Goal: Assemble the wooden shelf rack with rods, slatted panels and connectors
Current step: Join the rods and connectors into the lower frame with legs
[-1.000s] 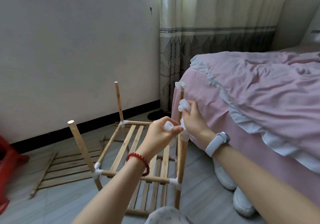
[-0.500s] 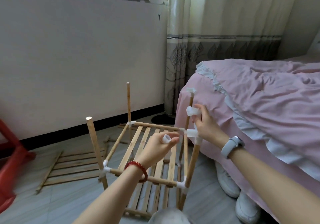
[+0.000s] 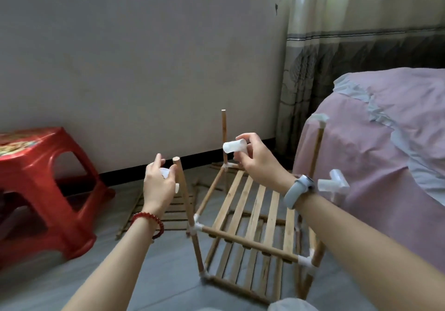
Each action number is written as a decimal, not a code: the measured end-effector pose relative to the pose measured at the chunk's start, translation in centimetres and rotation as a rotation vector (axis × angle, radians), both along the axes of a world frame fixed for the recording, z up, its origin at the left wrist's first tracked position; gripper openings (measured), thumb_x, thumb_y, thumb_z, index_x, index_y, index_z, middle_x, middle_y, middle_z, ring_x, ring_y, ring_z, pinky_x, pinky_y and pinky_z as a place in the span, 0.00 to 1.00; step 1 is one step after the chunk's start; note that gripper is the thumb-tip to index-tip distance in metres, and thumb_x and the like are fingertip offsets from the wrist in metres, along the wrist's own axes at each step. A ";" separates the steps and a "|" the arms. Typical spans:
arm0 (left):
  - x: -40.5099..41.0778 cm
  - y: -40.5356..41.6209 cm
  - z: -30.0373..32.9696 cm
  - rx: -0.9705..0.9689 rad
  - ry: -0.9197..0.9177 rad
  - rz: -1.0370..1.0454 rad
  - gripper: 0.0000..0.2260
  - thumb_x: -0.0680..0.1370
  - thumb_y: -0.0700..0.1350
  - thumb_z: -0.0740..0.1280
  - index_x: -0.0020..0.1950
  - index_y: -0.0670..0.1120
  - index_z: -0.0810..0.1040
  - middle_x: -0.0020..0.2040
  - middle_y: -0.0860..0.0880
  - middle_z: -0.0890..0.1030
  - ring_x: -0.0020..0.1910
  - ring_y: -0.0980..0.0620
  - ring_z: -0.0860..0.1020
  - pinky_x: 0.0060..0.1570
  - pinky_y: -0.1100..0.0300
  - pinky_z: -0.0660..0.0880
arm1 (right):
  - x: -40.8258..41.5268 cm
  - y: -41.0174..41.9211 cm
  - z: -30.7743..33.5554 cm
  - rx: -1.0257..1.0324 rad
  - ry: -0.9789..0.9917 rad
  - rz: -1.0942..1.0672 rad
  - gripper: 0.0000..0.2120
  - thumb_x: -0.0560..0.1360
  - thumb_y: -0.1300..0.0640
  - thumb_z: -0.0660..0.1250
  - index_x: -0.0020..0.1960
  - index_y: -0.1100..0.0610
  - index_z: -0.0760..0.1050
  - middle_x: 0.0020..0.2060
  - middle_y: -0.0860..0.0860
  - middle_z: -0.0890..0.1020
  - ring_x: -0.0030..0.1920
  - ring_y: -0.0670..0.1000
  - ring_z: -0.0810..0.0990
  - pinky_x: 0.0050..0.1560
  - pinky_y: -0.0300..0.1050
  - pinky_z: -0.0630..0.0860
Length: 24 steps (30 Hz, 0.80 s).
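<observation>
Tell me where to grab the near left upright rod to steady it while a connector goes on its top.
Grip the rod around its bare middle, below the free top end and above the white joint. Come from the left, since the slatted panel and crossbar fill its right side. It leans slightly, so wrap the fingers round it. The left hand, already beside it holding a connector, is closest.
</observation>
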State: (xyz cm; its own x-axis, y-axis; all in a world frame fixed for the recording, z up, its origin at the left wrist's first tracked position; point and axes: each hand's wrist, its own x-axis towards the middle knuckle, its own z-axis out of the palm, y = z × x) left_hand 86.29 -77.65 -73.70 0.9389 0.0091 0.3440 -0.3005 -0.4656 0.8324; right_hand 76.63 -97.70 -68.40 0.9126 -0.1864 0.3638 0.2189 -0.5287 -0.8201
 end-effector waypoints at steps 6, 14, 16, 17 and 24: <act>3.3 0.5 -1.9 -0.005 0.088 -0.347 0.04 0.78 0.48 0.65 0.49 0.57 0.78 0.43 0.55 0.82 0.45 0.52 0.81 0.47 0.62 0.76 | 6.9 2.7 -4.3 0.357 0.201 0.203 0.20 0.81 0.63 0.54 0.70 0.49 0.64 0.39 0.52 0.76 0.35 0.47 0.76 0.35 0.36 0.73; 4.9 1.4 -3.1 -0.024 0.082 -0.413 0.04 0.75 0.55 0.65 0.45 0.58 0.78 0.45 0.42 0.81 0.46 0.43 0.77 0.51 0.50 0.74 | 13.1 5.1 -4.8 0.748 0.238 0.408 0.10 0.76 0.55 0.59 0.56 0.54 0.72 0.37 0.51 0.76 0.33 0.45 0.73 0.33 0.37 0.68; 4.4 1.5 -3.5 -0.048 0.073 -0.374 0.05 0.74 0.58 0.64 0.44 0.60 0.78 0.46 0.43 0.81 0.47 0.47 0.76 0.50 0.55 0.73 | 13.3 5.3 -4.2 0.664 0.204 0.423 0.10 0.74 0.54 0.61 0.54 0.55 0.73 0.35 0.51 0.75 0.31 0.46 0.73 0.32 0.38 0.67; 4.2 1.6 -3.6 -0.063 0.064 -0.352 0.06 0.72 0.58 0.63 0.44 0.61 0.77 0.46 0.44 0.81 0.48 0.48 0.76 0.50 0.56 0.72 | 13.3 5.4 -4.0 0.611 0.185 0.435 0.08 0.76 0.56 0.61 0.53 0.55 0.74 0.35 0.51 0.74 0.31 0.46 0.72 0.33 0.39 0.66; -0.2 2.5 -3.9 -0.052 0.011 -0.208 0.04 0.74 0.53 0.65 0.47 0.57 0.78 0.44 0.42 0.81 0.40 0.56 0.73 0.38 0.76 0.66 | 10.3 7.6 -1.6 0.336 0.166 0.538 0.12 0.80 0.64 0.55 0.52 0.55 0.76 0.34 0.55 0.69 0.30 0.50 0.63 0.32 0.43 0.59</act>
State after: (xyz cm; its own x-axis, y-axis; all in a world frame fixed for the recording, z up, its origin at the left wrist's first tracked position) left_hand 86.05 -75.18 -77.55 0.9263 -0.1675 0.3375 -0.3759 -0.3506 0.8578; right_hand 86.93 -90.12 -70.02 0.9492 0.2332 0.2114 0.2375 -0.0900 -0.9672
